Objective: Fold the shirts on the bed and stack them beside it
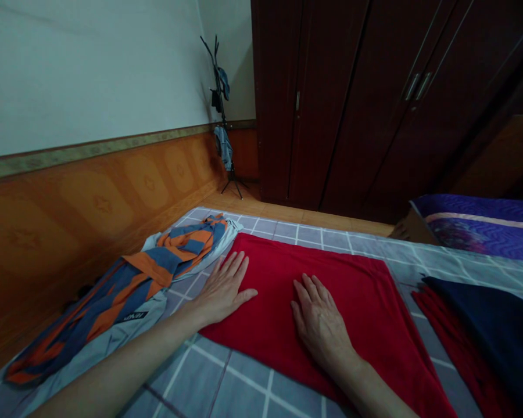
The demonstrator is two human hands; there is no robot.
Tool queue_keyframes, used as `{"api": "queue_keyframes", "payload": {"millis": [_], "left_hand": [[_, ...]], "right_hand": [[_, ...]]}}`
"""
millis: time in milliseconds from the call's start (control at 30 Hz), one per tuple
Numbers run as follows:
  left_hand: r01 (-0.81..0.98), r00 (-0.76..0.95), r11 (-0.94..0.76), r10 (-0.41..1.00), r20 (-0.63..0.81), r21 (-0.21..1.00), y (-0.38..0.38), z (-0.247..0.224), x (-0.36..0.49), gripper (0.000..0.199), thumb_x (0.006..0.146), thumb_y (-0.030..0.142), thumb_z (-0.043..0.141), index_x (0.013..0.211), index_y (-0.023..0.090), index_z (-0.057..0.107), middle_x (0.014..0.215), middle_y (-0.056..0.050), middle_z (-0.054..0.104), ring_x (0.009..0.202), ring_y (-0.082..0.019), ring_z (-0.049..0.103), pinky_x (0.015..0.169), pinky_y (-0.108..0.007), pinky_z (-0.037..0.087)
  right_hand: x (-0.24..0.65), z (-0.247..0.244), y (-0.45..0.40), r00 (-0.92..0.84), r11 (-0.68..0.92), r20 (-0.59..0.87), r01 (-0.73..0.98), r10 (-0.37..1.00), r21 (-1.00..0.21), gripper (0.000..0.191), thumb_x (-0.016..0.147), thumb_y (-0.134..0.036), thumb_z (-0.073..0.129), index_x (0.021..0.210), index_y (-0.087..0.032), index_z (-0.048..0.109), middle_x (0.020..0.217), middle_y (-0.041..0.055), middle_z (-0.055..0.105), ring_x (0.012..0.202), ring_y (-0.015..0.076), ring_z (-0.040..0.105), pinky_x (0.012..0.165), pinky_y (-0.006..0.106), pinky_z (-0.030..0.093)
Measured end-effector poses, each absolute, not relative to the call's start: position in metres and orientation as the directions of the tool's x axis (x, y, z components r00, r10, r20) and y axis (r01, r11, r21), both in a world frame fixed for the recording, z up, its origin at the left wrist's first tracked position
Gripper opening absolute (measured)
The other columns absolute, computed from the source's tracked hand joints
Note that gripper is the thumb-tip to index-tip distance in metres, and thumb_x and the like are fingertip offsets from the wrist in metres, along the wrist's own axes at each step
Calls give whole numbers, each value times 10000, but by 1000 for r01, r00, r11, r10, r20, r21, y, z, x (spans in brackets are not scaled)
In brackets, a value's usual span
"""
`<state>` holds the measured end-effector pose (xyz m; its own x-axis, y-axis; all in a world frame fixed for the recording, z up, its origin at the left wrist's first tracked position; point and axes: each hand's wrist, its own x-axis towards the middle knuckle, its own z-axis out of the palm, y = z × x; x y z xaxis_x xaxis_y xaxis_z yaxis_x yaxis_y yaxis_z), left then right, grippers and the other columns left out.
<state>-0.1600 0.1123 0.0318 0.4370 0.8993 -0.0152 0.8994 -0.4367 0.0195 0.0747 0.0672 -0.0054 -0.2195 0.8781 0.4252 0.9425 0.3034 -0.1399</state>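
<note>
A red cloth (270,278), folded into a flat rectangle, lies on the grey checked bed sheet (244,371). It looks like a garment, but its kind does not show. My left hand (226,287) rests flat at the cloth's left edge, fingers stretched out and thumb apart. Palm down on the middle of the same cloth lies my right hand (318,316), its fingers extended. Neither hand grips anything. Creases run along the cloth's right side.
An orange and blue striped garment (157,267) lies with light grey clothing (113,342) at the left. Dark blue folded cloth (483,319) sits on red fabric (453,342) at the right. Beyond the bed stand a coat rack (222,110), a dark wardrobe (322,116) and purple bedding (475,220).
</note>
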Motion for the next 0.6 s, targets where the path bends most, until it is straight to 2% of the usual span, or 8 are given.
{"api": "queue_keyframes", "payload": {"millis": [100,200,300,400,500,600], "left_hand": [[893,446,-444,895,-25,73,143,29,-145,798,910,655,190,1481,98,160,1543,-134,105,1426,-254,47,1147,-463,80],[931,356,-348,933,-56,110,173,21,-144,836,895,681,168,1480,85,146,1538,-166,88,1422,-292,33,1126,-501,101],[961,261,-255,964,-47,110,191,16,-154,835,901,666,160,1474,59,136,1529,-204,75,1417,-315,56,1110,-511,128],[973,214,-213,977,-2,89,190,17,-157,786,922,619,165,1466,51,156,1521,-211,135,1413,-317,105,1108,-518,140],[950,303,-307,951,59,61,164,26,-141,728,941,566,200,1460,55,192,1530,-185,143,1420,-289,86,1133,-502,97],[842,530,-533,846,56,83,127,34,-111,723,938,548,278,1467,67,169,1544,-160,95,1427,-253,28,1152,-468,77]], "right_hand": [[75,-6,68,-222,309,431,941,875,-141,401,876,-201,422,1213,-65,591,1303,190,533,1258,332,427,1015,473,393],[76,-7,68,-219,313,435,937,873,-157,400,879,-207,413,1212,-75,592,1310,187,530,1266,325,421,1020,479,390],[76,-7,68,-214,310,428,935,878,-169,401,880,-201,410,1216,-76,589,1317,187,525,1274,321,413,1028,481,382],[75,-5,67,-214,303,407,939,888,-166,405,874,-190,420,1223,-68,585,1320,190,522,1274,328,412,1029,480,379],[74,-3,66,-213,300,394,938,894,-174,414,869,-176,424,1236,-58,574,1327,198,511,1282,334,399,1032,485,374],[75,-3,67,-194,298,389,927,901,-228,419,857,-154,417,1234,-48,569,1322,199,515,1285,322,396,1041,482,369]]}}
